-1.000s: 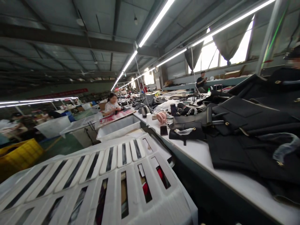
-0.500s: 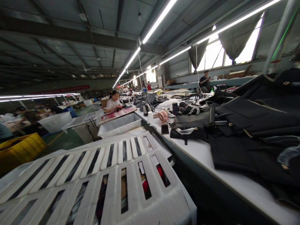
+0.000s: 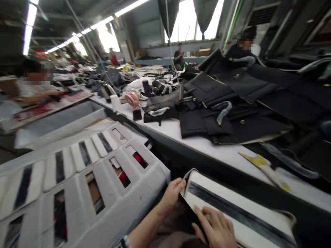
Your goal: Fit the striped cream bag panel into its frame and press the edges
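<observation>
A white padded panel with a dark stripe along its middle (image 3: pixel 230 196) lies tilted at the lower right, over my lap. My left hand (image 3: pixel 173 194) pinches its upper left corner, fingers closed on the edge. My right hand (image 3: pixel 216 225) rests by the panel's near edge with its fingers apart, the fingertips touching the white border. The panel's lower right end runs toward the frame's bottom edge.
A white slatted crate (image 3: pixel 129 193) on the left bears several similar striped panels. Black bag pieces (image 3: pixel 204 120) cover the white table (image 3: pixel 168 129). A yellow-marked strip (image 3: pixel 263 167) lies near its edge. Co-workers sit at left and behind.
Both my hands and the striped panel have come into view at the bottom. The view has swung right and down, so the crate and table appear further left.
</observation>
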Demonstrator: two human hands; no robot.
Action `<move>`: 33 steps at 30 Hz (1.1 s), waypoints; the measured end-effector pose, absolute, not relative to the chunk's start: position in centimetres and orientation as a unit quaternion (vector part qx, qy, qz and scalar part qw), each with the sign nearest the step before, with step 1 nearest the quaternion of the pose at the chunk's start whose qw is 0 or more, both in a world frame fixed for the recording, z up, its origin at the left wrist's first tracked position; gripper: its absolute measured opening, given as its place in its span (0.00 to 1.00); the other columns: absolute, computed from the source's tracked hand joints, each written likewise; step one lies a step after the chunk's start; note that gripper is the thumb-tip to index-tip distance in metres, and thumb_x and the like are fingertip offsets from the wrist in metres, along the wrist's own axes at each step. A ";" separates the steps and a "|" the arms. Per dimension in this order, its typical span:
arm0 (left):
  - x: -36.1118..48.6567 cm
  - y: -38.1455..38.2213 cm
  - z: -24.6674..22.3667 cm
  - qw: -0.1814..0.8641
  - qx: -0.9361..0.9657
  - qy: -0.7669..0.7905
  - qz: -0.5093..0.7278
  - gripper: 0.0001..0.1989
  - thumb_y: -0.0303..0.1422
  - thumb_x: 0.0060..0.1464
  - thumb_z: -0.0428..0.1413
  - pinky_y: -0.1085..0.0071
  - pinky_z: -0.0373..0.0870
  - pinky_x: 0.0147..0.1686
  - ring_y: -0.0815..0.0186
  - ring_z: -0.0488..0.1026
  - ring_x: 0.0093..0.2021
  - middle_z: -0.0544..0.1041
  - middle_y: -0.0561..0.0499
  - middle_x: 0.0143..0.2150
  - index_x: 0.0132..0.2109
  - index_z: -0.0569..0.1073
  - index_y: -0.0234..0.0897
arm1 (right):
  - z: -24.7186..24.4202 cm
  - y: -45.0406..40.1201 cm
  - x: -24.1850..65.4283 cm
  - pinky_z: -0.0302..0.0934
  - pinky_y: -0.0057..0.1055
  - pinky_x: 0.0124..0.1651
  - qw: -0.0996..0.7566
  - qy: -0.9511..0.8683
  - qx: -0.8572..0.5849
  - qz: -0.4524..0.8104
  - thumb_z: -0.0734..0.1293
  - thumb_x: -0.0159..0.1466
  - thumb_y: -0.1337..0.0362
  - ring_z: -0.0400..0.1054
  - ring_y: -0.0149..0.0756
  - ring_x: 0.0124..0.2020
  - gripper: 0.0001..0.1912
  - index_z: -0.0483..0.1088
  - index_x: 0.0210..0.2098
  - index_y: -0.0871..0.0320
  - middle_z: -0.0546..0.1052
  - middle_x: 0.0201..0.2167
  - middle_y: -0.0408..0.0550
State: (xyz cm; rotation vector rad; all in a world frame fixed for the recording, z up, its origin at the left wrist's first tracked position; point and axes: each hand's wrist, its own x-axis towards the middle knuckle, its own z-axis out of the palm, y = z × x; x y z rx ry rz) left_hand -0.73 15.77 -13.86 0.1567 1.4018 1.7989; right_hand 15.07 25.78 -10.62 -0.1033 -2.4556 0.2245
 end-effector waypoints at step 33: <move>-0.7 15.9 -12.1 0.435 0.070 0.573 0.691 0.21 0.51 0.54 0.56 0.77 0.54 0.24 0.74 0.56 0.22 0.61 0.58 0.24 0.33 0.64 0.37 | -3.2 30.2 18.0 0.69 0.27 0.41 0.314 -0.901 -0.118 0.274 0.66 0.64 0.62 0.71 0.34 0.39 0.12 0.71 0.47 0.52 0.72 0.40 0.48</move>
